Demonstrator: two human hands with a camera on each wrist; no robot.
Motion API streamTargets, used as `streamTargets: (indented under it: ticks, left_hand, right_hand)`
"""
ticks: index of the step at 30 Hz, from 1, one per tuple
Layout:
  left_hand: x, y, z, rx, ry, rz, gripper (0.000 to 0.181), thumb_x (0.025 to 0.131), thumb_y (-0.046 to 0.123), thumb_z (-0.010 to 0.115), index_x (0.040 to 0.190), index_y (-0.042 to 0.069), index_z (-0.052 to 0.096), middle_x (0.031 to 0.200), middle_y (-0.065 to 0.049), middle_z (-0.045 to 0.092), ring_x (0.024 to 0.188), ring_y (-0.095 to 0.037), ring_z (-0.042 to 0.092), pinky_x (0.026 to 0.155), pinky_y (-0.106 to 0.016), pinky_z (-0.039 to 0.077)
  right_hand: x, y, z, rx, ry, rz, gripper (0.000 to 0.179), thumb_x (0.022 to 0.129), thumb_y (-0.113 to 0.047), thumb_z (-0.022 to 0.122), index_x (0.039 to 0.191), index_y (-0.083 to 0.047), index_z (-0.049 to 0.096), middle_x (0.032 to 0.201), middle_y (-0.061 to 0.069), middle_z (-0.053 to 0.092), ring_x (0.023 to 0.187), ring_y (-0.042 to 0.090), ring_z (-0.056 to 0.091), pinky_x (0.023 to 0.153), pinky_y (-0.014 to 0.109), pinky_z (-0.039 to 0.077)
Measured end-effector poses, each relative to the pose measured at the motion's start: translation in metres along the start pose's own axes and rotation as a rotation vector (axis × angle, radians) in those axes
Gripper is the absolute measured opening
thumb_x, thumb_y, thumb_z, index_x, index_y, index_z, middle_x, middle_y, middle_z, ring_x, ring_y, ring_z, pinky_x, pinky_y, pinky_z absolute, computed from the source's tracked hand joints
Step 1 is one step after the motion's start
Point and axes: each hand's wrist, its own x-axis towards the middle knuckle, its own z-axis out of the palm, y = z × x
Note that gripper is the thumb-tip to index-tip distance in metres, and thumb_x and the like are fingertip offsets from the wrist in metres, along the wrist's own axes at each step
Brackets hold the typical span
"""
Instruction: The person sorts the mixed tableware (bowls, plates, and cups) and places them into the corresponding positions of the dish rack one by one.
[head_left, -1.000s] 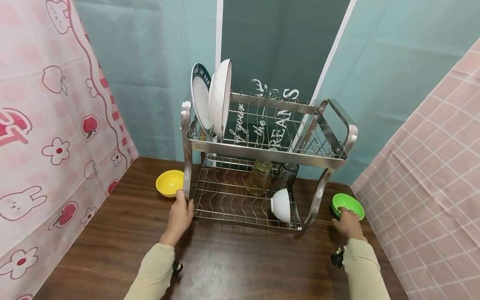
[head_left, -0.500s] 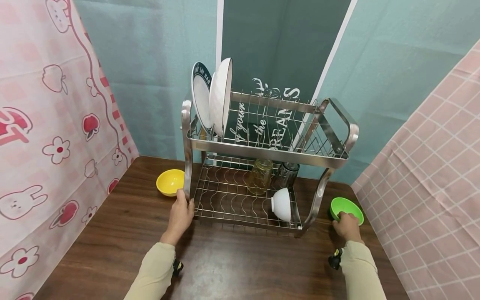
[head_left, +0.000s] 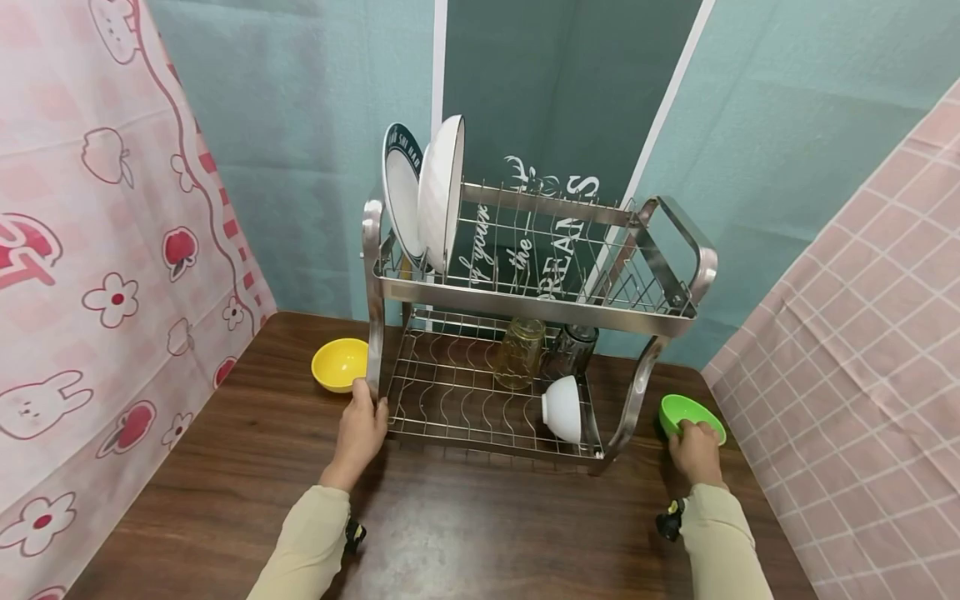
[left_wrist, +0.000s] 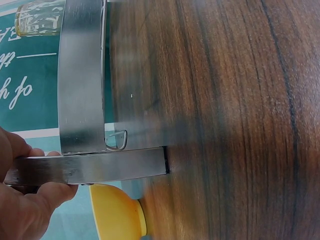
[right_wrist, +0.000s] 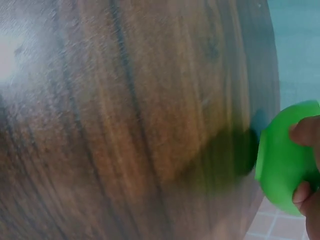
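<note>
My left hand (head_left: 360, 435) grips the front left leg of a two-tier metal dish rack (head_left: 536, 308). In the left wrist view, thumb and fingers lie on opposite sides of that flat metal leg (left_wrist: 115, 166). At the right, my right hand (head_left: 696, 452) pinches the near rim of a green bowl (head_left: 686, 408). The right wrist view shows the green bowl (right_wrist: 285, 160) between thumb and fingers, its base close to the table; whether it touches is unclear. Just left of the rack sits a yellow bowl (head_left: 339, 367), near my left hand.
On the upper tier a dark-rimmed plate (head_left: 401, 187) and a large white bowl (head_left: 438, 196) stand on edge. Below are a yellowish glass (head_left: 517, 358), a dark glass (head_left: 573, 350) and a small white bowl (head_left: 562, 410). Patterned cloths (head_left: 862, 333) enclose the brown table (head_left: 480, 525).
The right hand and the green bowl have shifted slightly toward me and a little left. My left hand stays on the rack's leg.
</note>
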Motion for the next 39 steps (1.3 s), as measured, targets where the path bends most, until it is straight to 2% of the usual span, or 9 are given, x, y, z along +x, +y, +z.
streamTargets:
  ticks: [5,9,13,17,23,28,31,39]
  left_hand:
    - [0.0,0.0,0.0,0.0,0.008,0.004,0.029,0.082,-0.005,0.06,0.092,0.002,0.034,0.064,-0.011,0.043,0.056,-0.036,0.049,0.051,-0.049,0.04]
    - [0.0,-0.001,0.001,0.001,-0.001,-0.006,0.03,0.082,-0.006,0.059,0.092,0.003,0.033,0.062,-0.01,0.041,0.056,-0.035,0.048,0.051,-0.049,0.04]
    - [-0.001,-0.002,0.001,-0.001,-0.006,-0.008,0.03,0.082,-0.006,0.059,0.092,0.003,0.032,0.062,-0.009,0.04,0.055,-0.034,0.047,0.051,-0.048,0.039]
    - [-0.001,-0.003,0.001,-0.001,-0.002,-0.001,0.03,0.082,-0.006,0.059,0.092,0.003,0.032,0.062,-0.009,0.04,0.055,-0.034,0.047,0.051,-0.048,0.039]
    - [0.0,-0.003,0.002,-0.006,0.0,-0.002,0.03,0.082,-0.006,0.059,0.092,0.003,0.033,0.062,-0.01,0.04,0.056,-0.035,0.047,0.051,-0.049,0.039]
    - [-0.001,-0.003,0.003,-0.005,-0.002,-0.012,0.029,0.082,-0.006,0.059,0.091,0.003,0.033,0.062,-0.01,0.04,0.056,-0.035,0.048,0.051,-0.049,0.04]
    - [-0.001,-0.002,0.002,-0.006,-0.001,-0.018,0.03,0.082,-0.006,0.059,0.091,0.003,0.032,0.062,-0.01,0.041,0.056,-0.036,0.048,0.051,-0.049,0.04]
    - [0.0,-0.002,0.002,-0.006,-0.004,-0.026,0.03,0.082,-0.005,0.059,0.092,0.003,0.032,0.062,-0.01,0.041,0.056,-0.036,0.048,0.051,-0.05,0.04]
  right_hand:
    - [0.004,-0.007,-0.001,0.01,0.076,0.042,0.023,0.075,0.0,0.058,0.089,0.017,0.054,0.083,0.034,0.048,0.082,0.054,0.042,0.071,0.058,0.031]
    - [0.004,-0.016,-0.003,-0.012,0.139,0.082,0.025,0.076,-0.005,0.064,0.087,0.014,0.053,0.087,0.033,0.047,0.081,0.055,0.04,0.067,0.059,0.034]
    - [0.004,-0.022,-0.003,-0.035,0.219,0.068,0.026,0.074,-0.007,0.069,0.081,0.01,0.052,0.084,0.031,0.046,0.078,0.053,0.041,0.061,0.06,0.036]
    - [0.006,-0.025,-0.003,-0.033,0.243,0.055,0.025,0.074,-0.007,0.069,0.078,0.009,0.05,0.081,0.029,0.044,0.077,0.052,0.04,0.061,0.059,0.035]
    - [0.009,-0.029,-0.008,-0.022,0.189,0.114,0.026,0.076,-0.011,0.067,0.08,0.009,0.051,0.085,0.029,0.045,0.082,0.051,0.04,0.062,0.059,0.036]
    - [0.011,-0.039,-0.022,-0.076,0.084,0.247,0.037,0.08,-0.027,0.067,0.086,0.007,0.053,0.083,0.025,0.048,0.077,0.046,0.044,0.045,0.056,0.034]
    - [0.013,-0.044,-0.03,-0.094,0.015,0.302,0.045,0.08,-0.036,0.068,0.089,0.006,0.054,0.079,0.023,0.048,0.074,0.043,0.046,0.04,0.05,0.032]
    - [0.012,-0.053,-0.043,-0.136,-0.068,0.32,0.054,0.079,-0.048,0.066,0.084,0.004,0.055,0.065,0.018,0.047,0.057,0.035,0.047,0.039,0.043,0.03]
